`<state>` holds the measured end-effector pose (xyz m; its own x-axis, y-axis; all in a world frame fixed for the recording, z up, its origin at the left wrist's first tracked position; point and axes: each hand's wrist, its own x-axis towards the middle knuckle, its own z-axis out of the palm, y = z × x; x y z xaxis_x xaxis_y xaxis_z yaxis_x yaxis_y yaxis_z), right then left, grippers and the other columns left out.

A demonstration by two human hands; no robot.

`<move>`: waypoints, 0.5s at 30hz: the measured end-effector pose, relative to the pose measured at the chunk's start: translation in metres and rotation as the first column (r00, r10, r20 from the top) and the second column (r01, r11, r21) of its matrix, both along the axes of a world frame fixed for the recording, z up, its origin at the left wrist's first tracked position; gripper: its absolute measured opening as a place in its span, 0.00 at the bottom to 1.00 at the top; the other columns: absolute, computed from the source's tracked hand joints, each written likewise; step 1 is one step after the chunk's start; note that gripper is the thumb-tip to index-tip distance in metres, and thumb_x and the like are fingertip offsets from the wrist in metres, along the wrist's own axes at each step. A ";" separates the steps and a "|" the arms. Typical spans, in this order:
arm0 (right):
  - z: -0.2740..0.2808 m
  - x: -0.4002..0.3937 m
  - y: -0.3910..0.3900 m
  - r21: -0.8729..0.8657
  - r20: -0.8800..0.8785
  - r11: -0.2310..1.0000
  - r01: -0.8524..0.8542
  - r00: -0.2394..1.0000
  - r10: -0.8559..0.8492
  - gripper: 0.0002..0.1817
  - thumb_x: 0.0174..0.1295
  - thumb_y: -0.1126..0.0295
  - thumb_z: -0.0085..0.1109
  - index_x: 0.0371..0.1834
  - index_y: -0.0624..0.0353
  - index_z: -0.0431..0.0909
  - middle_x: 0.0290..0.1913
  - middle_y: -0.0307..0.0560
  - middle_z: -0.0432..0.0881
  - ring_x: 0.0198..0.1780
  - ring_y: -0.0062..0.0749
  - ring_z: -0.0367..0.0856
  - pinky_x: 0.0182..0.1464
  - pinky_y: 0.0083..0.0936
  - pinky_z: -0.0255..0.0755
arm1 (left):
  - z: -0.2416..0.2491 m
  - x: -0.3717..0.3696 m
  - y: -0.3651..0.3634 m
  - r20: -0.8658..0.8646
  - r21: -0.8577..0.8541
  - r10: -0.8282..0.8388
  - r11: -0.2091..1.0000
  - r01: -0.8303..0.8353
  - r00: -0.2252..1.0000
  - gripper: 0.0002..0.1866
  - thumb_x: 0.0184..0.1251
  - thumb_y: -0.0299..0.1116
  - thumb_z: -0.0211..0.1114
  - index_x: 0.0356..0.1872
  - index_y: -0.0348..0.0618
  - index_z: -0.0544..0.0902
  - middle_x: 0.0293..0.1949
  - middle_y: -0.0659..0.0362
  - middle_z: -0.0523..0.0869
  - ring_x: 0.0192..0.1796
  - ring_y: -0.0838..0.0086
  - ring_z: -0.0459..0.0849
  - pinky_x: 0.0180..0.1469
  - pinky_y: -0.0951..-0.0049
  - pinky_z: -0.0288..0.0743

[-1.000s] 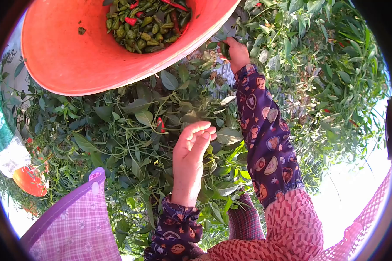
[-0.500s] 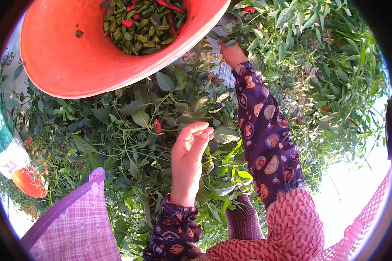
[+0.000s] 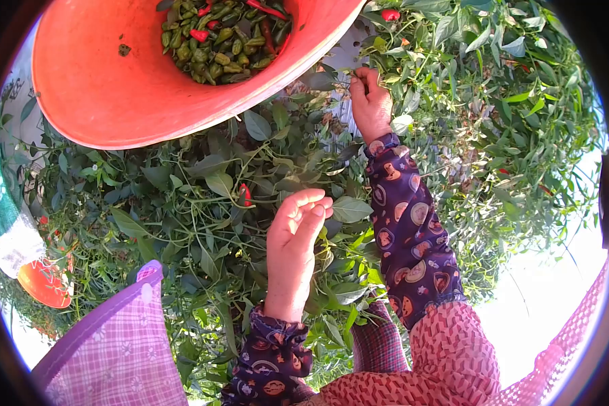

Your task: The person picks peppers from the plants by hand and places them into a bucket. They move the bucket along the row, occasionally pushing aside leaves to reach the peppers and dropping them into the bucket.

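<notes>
My right hand point(image 3: 372, 108) reaches up beside the bucket's rim, with thumb and forefinger drawn together at a thin stem or leaf too small to make out. My left hand point(image 3: 293, 250) is held over the pepper plants point(image 3: 203, 183) with its fingers curled toward the thumb; what lies inside the curl, if anything, is hidden. A red pepper point(image 3: 245, 195) hangs among the leaves just left of it. At the top, the orange bucket point(image 3: 108, 101) is tilted toward me and holds many green peppers point(image 3: 216, 51), a few of them red.
Another red pepper point(image 3: 390, 14) shows among the dense foliage point(image 3: 474, 88) on the right. A purple checked cloth point(image 3: 122, 338) juts in at lower left, near an orange object point(image 3: 47, 283) and a green-and-white cloth point(image 3: 7, 210). A checked trouser leg point(image 3: 380, 338) stands below.
My right hand has drawn back slightly toward me and its thumb and forefinger now show more clearly. My left hand has stayed in place.
</notes>
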<state>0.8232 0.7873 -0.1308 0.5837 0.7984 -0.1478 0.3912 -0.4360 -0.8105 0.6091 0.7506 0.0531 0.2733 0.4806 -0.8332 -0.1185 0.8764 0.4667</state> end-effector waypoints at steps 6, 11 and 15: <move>0.002 0.020 0.003 -0.223 0.055 0.975 0.020 0.998 -0.008 0.13 0.61 0.69 0.56 0.45 0.65 0.79 0.27 0.42 0.81 0.27 0.20 0.74 0.31 0.23 0.70 | 0.000 -0.001 0.000 0.006 -0.001 0.007 1.000 -0.007 1.000 0.15 0.72 0.34 0.58 0.54 0.39 0.78 0.48 0.55 0.84 0.50 0.73 0.81 0.58 0.71 0.68; -0.003 0.034 0.004 -0.343 0.098 0.939 0.039 0.995 -0.006 0.15 0.56 0.60 0.56 0.39 0.56 0.85 0.28 0.52 0.85 0.31 0.45 0.84 0.38 0.35 0.76 | 0.001 -0.001 0.001 0.011 0.004 0.012 1.000 -0.012 1.000 0.15 0.72 0.34 0.58 0.54 0.39 0.78 0.47 0.55 0.84 0.50 0.73 0.81 0.58 0.71 0.68; -0.009 0.040 0.003 -0.372 -0.104 0.928 0.029 0.992 -0.073 0.12 0.54 0.65 0.61 0.38 0.60 0.85 0.26 0.51 0.84 0.28 0.38 0.83 0.35 0.30 0.75 | 0.001 -0.001 0.001 0.018 0.010 0.020 1.000 -0.021 1.000 0.15 0.72 0.34 0.58 0.54 0.39 0.78 0.47 0.55 0.84 0.50 0.73 0.81 0.57 0.72 0.68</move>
<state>0.8632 0.7899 -0.1401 0.5839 0.6441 -0.4941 0.2752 -0.7296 -0.6260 0.6086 0.7513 0.0537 0.2786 0.4945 -0.8233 -0.1451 0.8691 0.4729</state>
